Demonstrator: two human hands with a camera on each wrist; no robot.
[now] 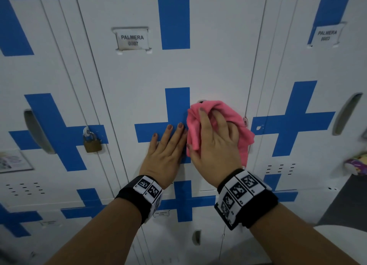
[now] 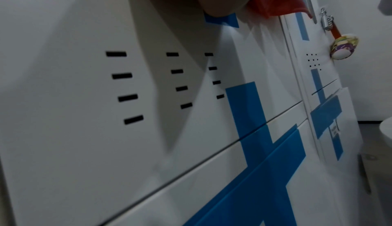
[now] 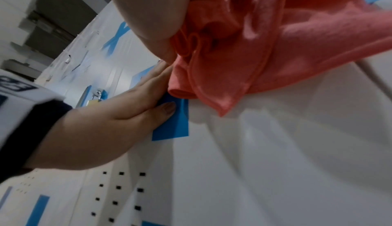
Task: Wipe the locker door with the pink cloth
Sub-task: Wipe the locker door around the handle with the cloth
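Observation:
The white locker door (image 1: 216, 66) with blue cross stripes fills the middle of the head view. A bunched pink cloth (image 1: 228, 117) is pressed against it at mid height, near the door's right edge. My right hand (image 1: 216, 137) grips the cloth, fingers curled into its folds; the cloth (image 3: 265, 53) hangs loose below the palm in the right wrist view. My left hand (image 1: 168, 145) lies flat on the blue cross just left of the cloth, fingers straight; the same left hand (image 3: 118, 112) shows in the right wrist view. The door's handle is mostly hidden behind the cloth.
A brass padlock (image 1: 92, 143) hangs on the locker to the left. A name label (image 1: 132, 39) sits at the upper left of the door. A colourful trinket (image 2: 344, 46) dangles from the right locker's latch. Vent slots (image 2: 127, 87) lie below my hands.

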